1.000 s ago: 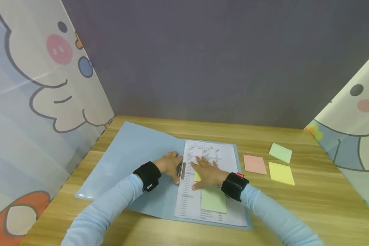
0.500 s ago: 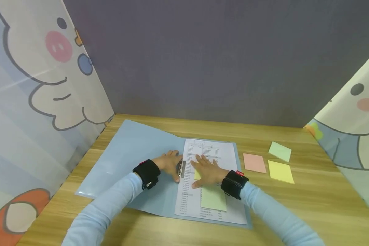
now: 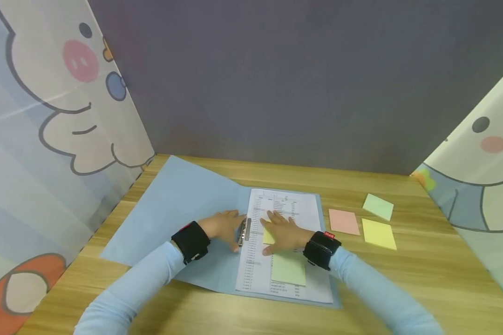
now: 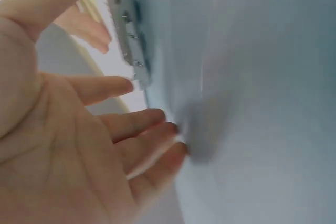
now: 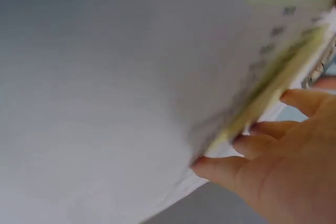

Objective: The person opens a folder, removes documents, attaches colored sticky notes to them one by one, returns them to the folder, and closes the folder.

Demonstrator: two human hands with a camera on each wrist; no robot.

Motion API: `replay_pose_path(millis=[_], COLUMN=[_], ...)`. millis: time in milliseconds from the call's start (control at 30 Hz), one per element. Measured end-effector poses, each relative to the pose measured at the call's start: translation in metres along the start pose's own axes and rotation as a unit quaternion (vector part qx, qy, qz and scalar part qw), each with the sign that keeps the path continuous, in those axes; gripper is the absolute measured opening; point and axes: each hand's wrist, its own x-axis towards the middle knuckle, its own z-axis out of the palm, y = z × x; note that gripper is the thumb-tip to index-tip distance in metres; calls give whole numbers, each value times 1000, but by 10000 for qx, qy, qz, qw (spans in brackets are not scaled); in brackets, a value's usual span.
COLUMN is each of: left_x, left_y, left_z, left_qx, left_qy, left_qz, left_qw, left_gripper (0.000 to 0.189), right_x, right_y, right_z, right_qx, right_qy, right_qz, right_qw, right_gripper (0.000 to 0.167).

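A blue clip folder (image 3: 180, 200) lies spread on the table, its cover to the left. Printed sheets (image 3: 310, 209) lie on its right half, along the metal clip (image 3: 244, 231). My left hand (image 3: 223, 228) is just left of that clip, fingers extended and apart; in the left wrist view its palm (image 4: 79, 145) shows nothing held. With fingers spread, my right hand (image 3: 286, 234) rests on the sheets, and its fingertips touch the paper in the right wrist view. A yellow sticky note (image 3: 268, 237) is partly hidden under it; a pale green note (image 3: 288, 269) lies below.
Right of the folder lie a pink sticky-note pad (image 3: 344, 221), a yellow one (image 3: 379, 234) and a pale green one (image 3: 378, 206). A dark grey panel (image 3: 268, 83) stands behind the wooden table (image 3: 427, 274). Cartoon-printed sheets flank both sides.
My left hand has drawn slightly left, away from the clip, which shows more fully. My right hand stays on the sheets. The head view has shifted a little.
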Motion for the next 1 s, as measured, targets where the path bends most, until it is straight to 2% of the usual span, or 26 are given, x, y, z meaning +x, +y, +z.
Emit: replay_pose_path(millis=[67, 167, 233, 300, 433, 533, 600, 700, 833, 1000], left_x=[-13, -42, -67, -94, -142, -167, -178, -185, -185, -184], left_y=[-3, -10, -16, -24, -49, -72, -88, -108, -130, -152], left_z=[0, -9, -17, -23, -23, -15, -9, -4, -6, -15], left_qx=[-30, -151, -177, -75, 143, 1, -169, -501, -1281, -2096], left_qy=[47, 244, 522, 965, 1868, 2143, 2152, 2112, 1959, 1730], left_qz=[-33, -23, -38, -113, -605, -1086, -1331, -1429, -1185, -811], left_qw=[10000, 9996, 9985, 9952, 9804, 9707, 9673, 9656, 9650, 9589], left_gripper=[97, 92, 90, 88, 89, 93, 97, 105, 103, 84], right_x=[-8, -26, -40, -54, -82, -98, -104, -108, -107, -105], right_y=[5, 16, 24, 32, 47, 54, 56, 57, 58, 58], right_z=[0, -3, -3, -2, 5, 10, 12, 13, 13, 14], right_qx=[2, 181, 273, 383, 536, 672, 726, 812, 750, 746], right_qy=[-32, -53, -12, 48, 172, 250, 324, 421, 460, 476], right_qz=[-19, -25, -63, -57, 72, 172, 230, 270, 299, 259], right_qw=[10000, 9998, 9996, 9992, 9984, 9973, 9966, 9954, 9957, 9957], right_gripper=[98, 97, 97, 97, 96, 95, 94, 93, 93, 94])
